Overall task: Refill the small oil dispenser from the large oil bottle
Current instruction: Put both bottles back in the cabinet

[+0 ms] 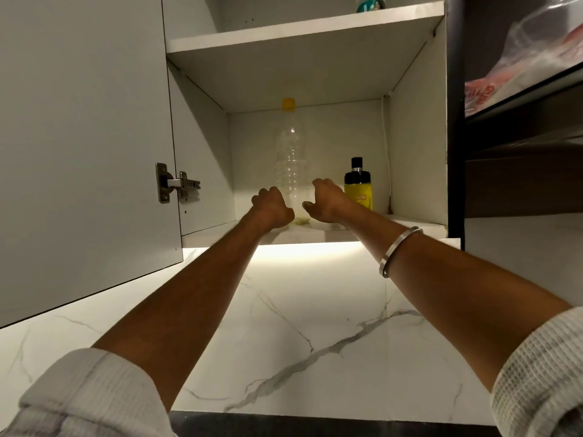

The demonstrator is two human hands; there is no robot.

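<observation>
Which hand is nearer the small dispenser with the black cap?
Right. The right hand is just left of the small dispenser; the left hand is beyond the large bottle.

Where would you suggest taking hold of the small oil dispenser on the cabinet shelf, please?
Probably round its yellow body, from the front. The small oil dispenser stands upright near the cabinet's right wall, so the front is open. The right hand is nearest; the black cap looks narrow.

A home kitchen: open wall cabinet point(416, 152) with shelves above a marble-patterned backsplash point(299, 326).
</observation>
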